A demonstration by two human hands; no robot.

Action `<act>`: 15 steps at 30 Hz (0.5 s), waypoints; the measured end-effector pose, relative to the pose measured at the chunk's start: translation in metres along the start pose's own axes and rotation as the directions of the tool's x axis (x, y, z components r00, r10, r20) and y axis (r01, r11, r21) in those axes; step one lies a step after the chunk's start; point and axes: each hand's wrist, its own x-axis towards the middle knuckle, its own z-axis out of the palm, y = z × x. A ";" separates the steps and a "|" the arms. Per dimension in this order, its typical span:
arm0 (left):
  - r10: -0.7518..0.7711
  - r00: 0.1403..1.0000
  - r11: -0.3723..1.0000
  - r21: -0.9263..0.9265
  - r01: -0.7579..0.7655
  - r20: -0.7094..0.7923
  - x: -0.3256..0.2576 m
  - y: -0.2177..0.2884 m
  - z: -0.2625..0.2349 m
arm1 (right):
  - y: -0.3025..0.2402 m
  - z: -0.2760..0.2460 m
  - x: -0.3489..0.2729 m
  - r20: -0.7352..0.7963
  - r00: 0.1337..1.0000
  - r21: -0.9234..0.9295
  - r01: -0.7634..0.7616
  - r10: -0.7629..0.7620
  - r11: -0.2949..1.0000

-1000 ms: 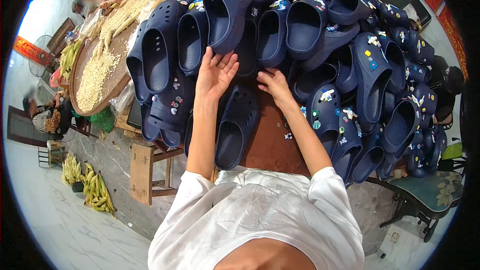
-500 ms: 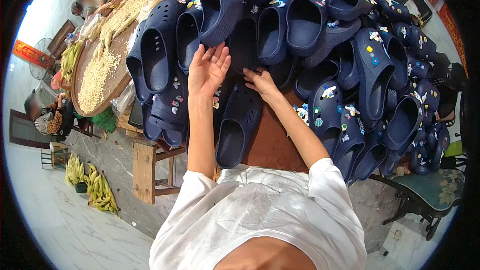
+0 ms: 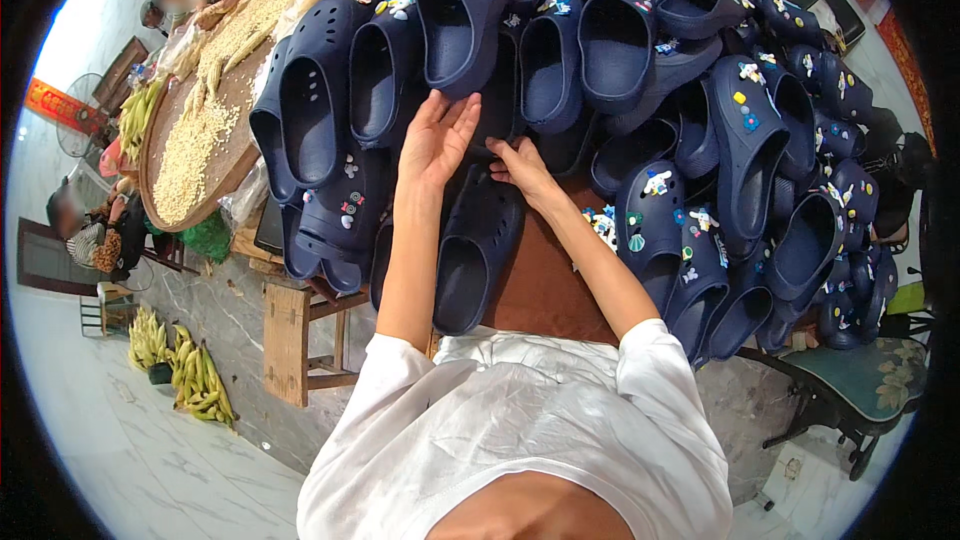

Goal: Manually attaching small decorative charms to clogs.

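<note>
A big heap of navy blue clogs (image 3: 640,70) covers a brown table (image 3: 540,290); many carry small coloured charms. My left hand (image 3: 437,138) is open, fingers spread, reaching up against the lower edge of a clog (image 3: 462,15) in the pile. My right hand (image 3: 520,166) lies flat with fingers pressed on the toe of a plain navy clog (image 3: 478,250) that lies lengthwise in front of me. My forearms come up from a white shirt at the lower edge.
At the left a round woven tray (image 3: 175,155) holds pale corn kernels and cobs, with people seated around it. A wooden stool (image 3: 295,335) stands beneath. Bananas (image 3: 185,375) lie on the tiled floor. A green cushioned chair (image 3: 860,380) stands at the right.
Both hands have slid farther up toward the pile, the left one rising to the clogs above. The view has shifted slightly with my head.
</note>
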 end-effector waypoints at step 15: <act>0.273 0.956 0.805 0.570 -0.165 -0.108 -0.038 -0.049 -0.024 | 0.014 -0.021 -0.011 0.059 0.998 0.071 -0.021 0.016 0.997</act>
